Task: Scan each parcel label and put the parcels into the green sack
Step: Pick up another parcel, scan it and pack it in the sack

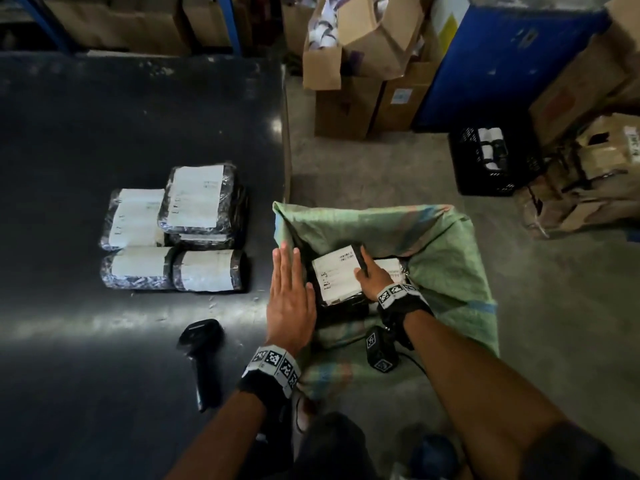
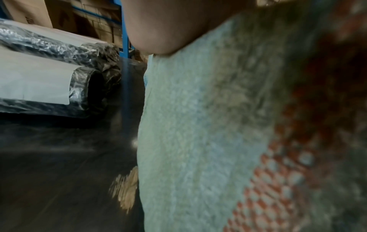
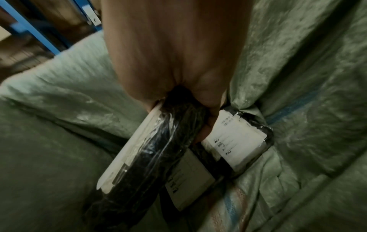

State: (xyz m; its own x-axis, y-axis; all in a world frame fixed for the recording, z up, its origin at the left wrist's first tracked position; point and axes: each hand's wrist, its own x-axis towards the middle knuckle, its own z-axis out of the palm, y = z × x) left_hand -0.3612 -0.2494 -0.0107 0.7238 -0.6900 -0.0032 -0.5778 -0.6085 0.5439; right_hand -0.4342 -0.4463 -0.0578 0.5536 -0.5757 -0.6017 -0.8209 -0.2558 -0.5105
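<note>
The green sack (image 1: 443, 258) stands open on the floor against the dark table's right edge. My right hand (image 1: 367, 276) grips a black-wrapped parcel (image 1: 337, 277) with a white label, holding it tilted inside the sack's mouth; in the right wrist view this parcel (image 3: 147, 160) hangs above two labelled parcels (image 3: 236, 144) lying in the sack (image 3: 59, 94). My left hand (image 1: 289, 299) is flat with straight fingers, pressing the sack's left rim (image 2: 198, 125). Several wrapped parcels (image 1: 194, 202) sit stacked on the table (image 1: 104, 116). The black scanner (image 1: 202, 344) lies on the table near my left wrist.
Cardboard boxes (image 1: 360, 64) crowd the floor behind the sack, beside a blue panel (image 1: 498, 64). A black crate (image 1: 491, 161) stands to the right with crumpled brown packaging (image 1: 581, 195) past it. Blue shelving with boxes (image 1: 138, 22) runs behind the table.
</note>
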